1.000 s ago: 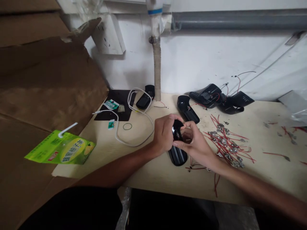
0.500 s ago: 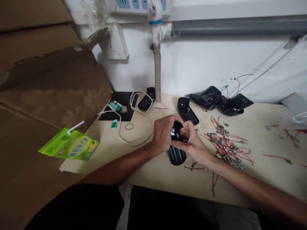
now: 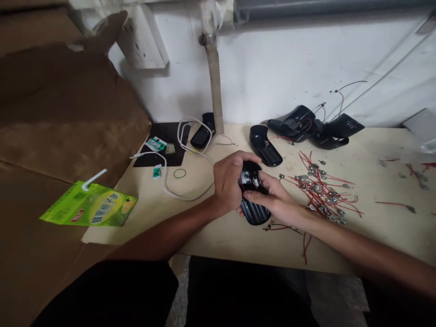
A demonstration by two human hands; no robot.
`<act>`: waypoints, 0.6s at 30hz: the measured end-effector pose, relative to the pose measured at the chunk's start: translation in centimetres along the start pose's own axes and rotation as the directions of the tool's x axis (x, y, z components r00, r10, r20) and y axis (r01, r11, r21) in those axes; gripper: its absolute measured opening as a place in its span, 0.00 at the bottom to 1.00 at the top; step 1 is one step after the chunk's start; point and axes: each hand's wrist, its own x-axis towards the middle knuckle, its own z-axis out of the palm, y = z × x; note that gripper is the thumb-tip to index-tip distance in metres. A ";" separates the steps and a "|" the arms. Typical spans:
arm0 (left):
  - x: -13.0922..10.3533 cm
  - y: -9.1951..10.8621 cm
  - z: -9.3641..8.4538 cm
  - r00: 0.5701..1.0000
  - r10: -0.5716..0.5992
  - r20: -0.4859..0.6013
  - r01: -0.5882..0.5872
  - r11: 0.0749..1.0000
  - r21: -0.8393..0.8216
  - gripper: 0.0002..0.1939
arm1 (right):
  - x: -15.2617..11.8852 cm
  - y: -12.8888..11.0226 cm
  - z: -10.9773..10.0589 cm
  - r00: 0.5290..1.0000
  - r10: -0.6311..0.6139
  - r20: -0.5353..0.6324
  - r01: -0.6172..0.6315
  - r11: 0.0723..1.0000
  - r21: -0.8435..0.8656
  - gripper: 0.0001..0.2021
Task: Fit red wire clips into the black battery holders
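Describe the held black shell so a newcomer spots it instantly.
Find the pale table, then the left hand and right hand above it. Between them sits a curved black shell with a ribbed lower end. The other black shells lie nearer the wall, with no hand on them.

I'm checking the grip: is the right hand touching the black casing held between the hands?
Touching. The head view shows the thumb of the right hand lying across the front of the black casing.
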 end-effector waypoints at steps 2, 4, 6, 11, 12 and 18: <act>-0.1 -0.1 0.0 1.000 -0.002 0.000 0.002 1.000 -0.011 0.20 | -0.2 -0.1 0.2 0.999 0.045 -0.007 -0.045 0.998 0.040 0.19; -0.1 -0.3 -0.1 1.000 0.002 0.016 -0.001 1.000 -0.024 0.20 | -0.3 -0.1 0.2 0.997 0.054 -0.048 -0.052 0.998 0.043 0.18; -0.1 -0.5 -0.1 0.998 0.001 0.066 0.000 1.000 -0.026 0.19 | -0.3 0.0 0.1 0.994 0.064 -0.090 -0.059 0.997 0.058 0.17; 0.9 -2.5 -0.2 0.993 -0.062 0.100 0.077 0.985 -0.157 0.22 | -0.3 -1.1 -0.9 0.983 0.021 -0.181 -0.002 0.994 0.107 0.18; 1.2 -3.1 -0.2 0.996 -0.075 0.045 0.083 0.971 -0.222 0.22 | -0.3 -1.6 -1.2 0.978 -0.027 -0.205 0.051 0.993 0.109 0.16; 2.1 -5.3 -1.1 0.953 -0.154 0.263 0.164 0.986 -0.017 0.27 | -2.6 -4.9 -3.8 0.919 -0.350 -0.182 0.333 0.935 -0.118 0.12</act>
